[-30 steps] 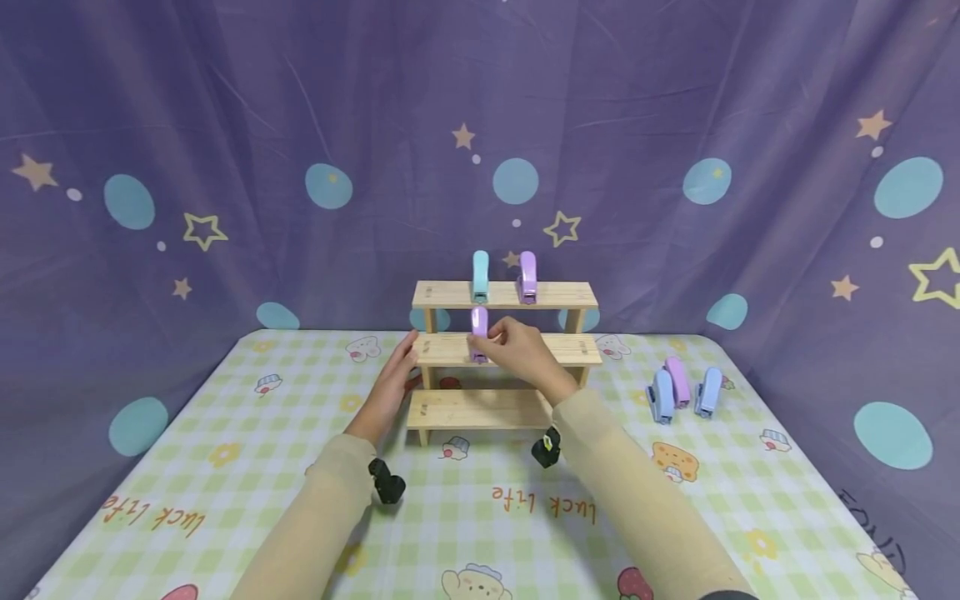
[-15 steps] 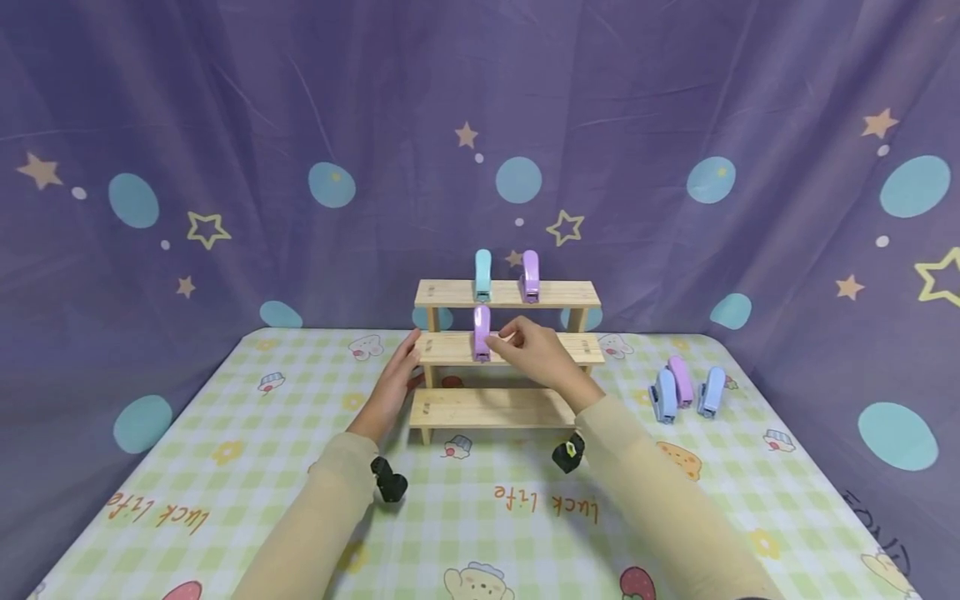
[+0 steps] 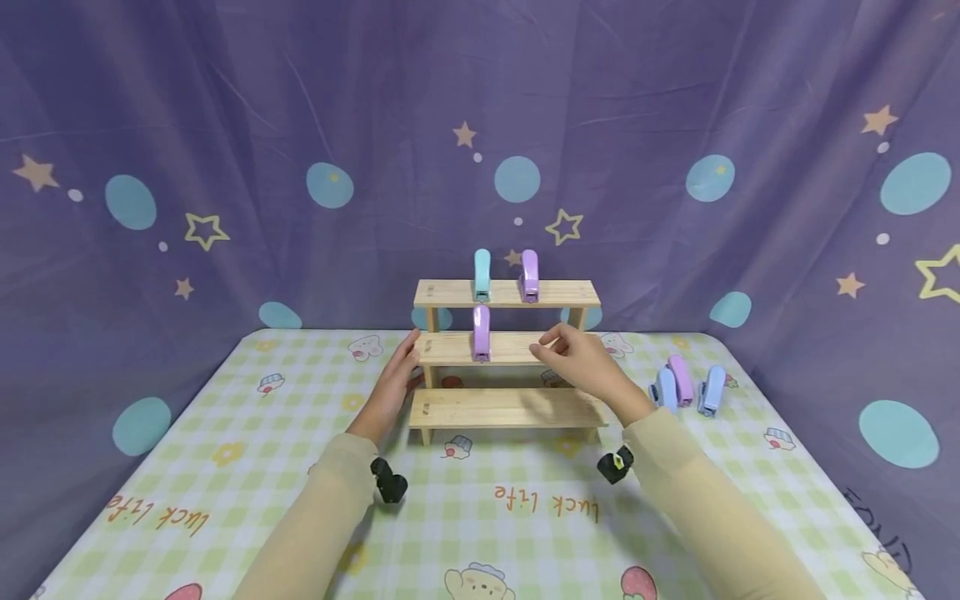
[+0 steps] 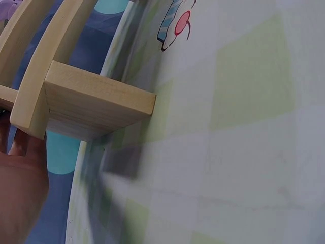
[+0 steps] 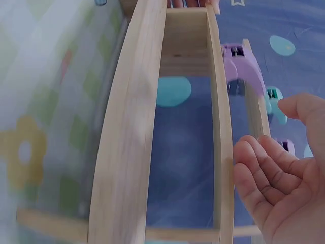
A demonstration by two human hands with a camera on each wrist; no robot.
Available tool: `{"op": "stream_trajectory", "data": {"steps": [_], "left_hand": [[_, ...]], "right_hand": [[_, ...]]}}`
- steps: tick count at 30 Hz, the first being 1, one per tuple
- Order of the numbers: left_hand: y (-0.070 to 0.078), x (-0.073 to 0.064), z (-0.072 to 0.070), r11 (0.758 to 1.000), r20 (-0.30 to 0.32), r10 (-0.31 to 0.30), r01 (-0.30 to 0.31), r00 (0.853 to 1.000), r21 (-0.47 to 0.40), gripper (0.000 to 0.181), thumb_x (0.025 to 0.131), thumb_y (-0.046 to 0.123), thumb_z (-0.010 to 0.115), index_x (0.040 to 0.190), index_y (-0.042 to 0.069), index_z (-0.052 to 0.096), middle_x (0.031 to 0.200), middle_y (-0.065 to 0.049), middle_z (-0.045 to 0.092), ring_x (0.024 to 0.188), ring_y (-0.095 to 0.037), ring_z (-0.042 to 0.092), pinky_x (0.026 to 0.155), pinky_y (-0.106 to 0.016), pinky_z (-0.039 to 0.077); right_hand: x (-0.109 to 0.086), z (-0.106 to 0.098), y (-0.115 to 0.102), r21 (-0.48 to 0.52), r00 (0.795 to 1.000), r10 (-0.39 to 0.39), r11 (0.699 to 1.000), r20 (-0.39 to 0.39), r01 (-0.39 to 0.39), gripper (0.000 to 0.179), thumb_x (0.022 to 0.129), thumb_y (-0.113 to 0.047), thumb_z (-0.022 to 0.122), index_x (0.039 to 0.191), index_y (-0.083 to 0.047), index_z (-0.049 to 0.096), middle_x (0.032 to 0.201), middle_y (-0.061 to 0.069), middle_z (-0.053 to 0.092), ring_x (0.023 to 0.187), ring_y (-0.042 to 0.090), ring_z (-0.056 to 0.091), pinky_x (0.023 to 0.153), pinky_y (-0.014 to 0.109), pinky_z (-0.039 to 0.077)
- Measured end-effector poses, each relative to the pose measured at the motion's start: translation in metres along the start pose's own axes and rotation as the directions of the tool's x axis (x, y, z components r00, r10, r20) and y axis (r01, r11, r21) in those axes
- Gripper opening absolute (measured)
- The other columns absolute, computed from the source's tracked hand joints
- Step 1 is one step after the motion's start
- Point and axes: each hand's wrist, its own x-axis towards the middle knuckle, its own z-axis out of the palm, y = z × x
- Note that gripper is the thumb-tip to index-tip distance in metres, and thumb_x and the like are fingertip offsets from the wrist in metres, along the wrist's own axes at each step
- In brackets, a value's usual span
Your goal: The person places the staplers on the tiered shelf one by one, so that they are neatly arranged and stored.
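Observation:
A three-tier wooden shelf [image 3: 510, 408] stands on the table. On its middle tier, left of centre, a purple stapler [image 3: 482, 333] sits upright. Above it, the top tier bears a teal stapler [image 3: 482, 277] and another purple stapler [image 3: 529, 277]. My left hand [image 3: 392, 385] rests against the shelf's left side, fingers fairly straight; in the left wrist view the fingertips pass behind the wood. My right hand [image 3: 581, 358] hovers by the right part of the middle tier, holding nothing. In the right wrist view its fingers [image 5: 259, 173] are loosely bent and apart from the purple stapler [image 5: 242, 68].
To the right on the checked tablecloth [image 3: 420, 533] stand a blue stapler [image 3: 663, 389], a purple stapler [image 3: 680, 379] touching or close to it, and another blue stapler [image 3: 711, 390]. My right wrist partly covers the first one. A purple curtain [image 3: 225, 125] hangs behind the table.
My right hand has let go of the purple stapler on the middle tier and moved away to the right. The stapler stays upright there. My left hand has kept its place.

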Motion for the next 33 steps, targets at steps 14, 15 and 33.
{"op": "stream_trajectory", "data": {"steps": [14, 15, 33], "left_hand": [[0.030, -0.018, 0.005, 1.000, 0.038, -0.018, 0.019, 0.999, -0.009, 0.055, 0.112, 0.028, 0.032, 0.163, 0.022, 0.013, 0.167, -0.004, 0.010, 0.150, -0.025, 0.016, 0.120, -0.049, 0.021], [0.030, -0.018, 0.005, 1.000, 0.041, -0.014, 0.014, 0.999, -0.013, 0.055, 0.112, 0.028, 0.032, 0.163, 0.022, 0.012, 0.167, -0.004, 0.010, 0.150, -0.025, 0.015, 0.120, -0.049, 0.021], [0.027, -0.016, 0.004, 1.000, 0.039, -0.008, 0.009, 0.999, -0.017, 0.055, 0.112, 0.029, 0.033, 0.163, 0.023, 0.014, 0.167, -0.003, 0.011, 0.150, -0.026, 0.018, 0.119, -0.050, 0.022]], "right_hand": [[-0.034, -0.038, 0.055, -0.091, 0.995, 0.069, 0.993, -0.069, -0.075, 0.037, 0.099, -0.040, 0.064, 0.114, -0.007, 0.066, 0.097, 0.007, 0.070, 0.085, 0.021, 0.066, 0.071, 0.039, 0.054], [-0.037, -0.042, 0.059, -0.095, 0.994, 0.083, 0.991, -0.066, -0.089, 0.038, 0.099, -0.042, 0.063, 0.115, -0.007, 0.065, 0.098, 0.007, 0.070, 0.085, 0.021, 0.065, 0.071, 0.039, 0.054], [-0.085, -0.080, 0.129, -0.122, 0.974, 0.195, 0.970, -0.114, -0.209, 0.042, 0.100, -0.037, 0.060, 0.117, 0.001, 0.062, 0.104, 0.018, 0.070, 0.098, 0.037, 0.065, 0.099, 0.061, 0.039]]}}
